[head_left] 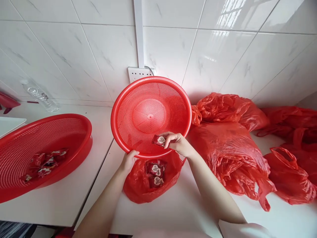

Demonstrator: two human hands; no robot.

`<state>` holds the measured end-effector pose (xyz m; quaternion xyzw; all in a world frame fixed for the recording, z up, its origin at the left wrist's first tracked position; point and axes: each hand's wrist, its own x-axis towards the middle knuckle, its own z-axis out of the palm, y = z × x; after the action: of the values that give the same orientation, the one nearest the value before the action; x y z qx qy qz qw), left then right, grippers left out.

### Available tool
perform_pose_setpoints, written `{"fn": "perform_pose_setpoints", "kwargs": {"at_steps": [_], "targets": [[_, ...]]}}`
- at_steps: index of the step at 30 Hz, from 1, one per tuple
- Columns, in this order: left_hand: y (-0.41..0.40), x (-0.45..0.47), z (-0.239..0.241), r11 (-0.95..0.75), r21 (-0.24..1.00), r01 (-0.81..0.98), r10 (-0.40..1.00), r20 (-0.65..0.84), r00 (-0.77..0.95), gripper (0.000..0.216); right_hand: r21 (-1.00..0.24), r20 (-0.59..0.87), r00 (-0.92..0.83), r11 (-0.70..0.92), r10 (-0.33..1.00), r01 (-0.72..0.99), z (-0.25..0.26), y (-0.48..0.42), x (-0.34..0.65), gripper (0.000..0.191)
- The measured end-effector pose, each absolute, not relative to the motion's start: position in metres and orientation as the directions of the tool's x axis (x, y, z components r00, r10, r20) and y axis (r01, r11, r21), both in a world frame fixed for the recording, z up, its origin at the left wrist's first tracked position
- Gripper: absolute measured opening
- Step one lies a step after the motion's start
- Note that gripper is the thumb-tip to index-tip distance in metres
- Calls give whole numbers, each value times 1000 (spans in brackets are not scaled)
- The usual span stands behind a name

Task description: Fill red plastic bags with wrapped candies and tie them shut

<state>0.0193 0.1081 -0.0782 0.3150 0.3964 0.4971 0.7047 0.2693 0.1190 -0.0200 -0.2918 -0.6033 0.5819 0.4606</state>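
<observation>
A red plastic colander is tilted up on its side, its inside facing me. My left hand grips its lower left rim, the thumb over the edge. Between the thumb and fingers of my right hand is a dark red wrapped candy with a pale label, held at the colander's lower right rim. Directly below the rim, an open red plastic bag lies on the table, with several similar wrapped candies inside it.
To the left stands another red colander holding several wrapped packets. A clear plastic bottle lies by the wall. Filled red plastic bags crowd the right side. A power strip is mounted on the tiled wall behind.
</observation>
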Motion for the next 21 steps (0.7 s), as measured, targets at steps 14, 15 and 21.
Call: {"fn": "perform_pose_setpoints", "kwargs": {"at_steps": [14,15,21], "targets": [[109,16,-72,289,778,-558,957,-246,154,24,-654,23,-371,294,929,697,2,96,286,66],[107,17,-71,309,764,-567,951,-240,196,26,-630,90,-330,310,940,712,4,96,286,68],[93,13,-41,98,954,-282,966,-23,257,32,-534,537,-129,455,833,712,14,99,294,30]]}}
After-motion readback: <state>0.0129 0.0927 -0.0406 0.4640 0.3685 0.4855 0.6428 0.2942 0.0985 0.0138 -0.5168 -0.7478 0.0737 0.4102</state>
